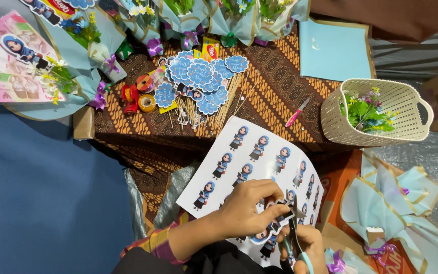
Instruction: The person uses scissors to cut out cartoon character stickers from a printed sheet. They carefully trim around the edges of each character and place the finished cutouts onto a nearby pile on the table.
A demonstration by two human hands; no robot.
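Two hands work over the sticker sheet [252,162], which droops off the table's [280,86] near edge toward the lap. The left hand [247,210] pinches one printed figure taut on the sheet's lower part, so the right hand [307,248], closed around the scissors [292,228], can cut cleanly. Finished toppers [204,76] lie beyond the sheet.

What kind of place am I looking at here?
Probably a home craft corner for making gift bouquets: a batik-patterned brown cloth, pale blue paper-wrapped bouquets, blue scalloped tags on wooden sticks, and a white sheet of printed cartoon figures being cut.
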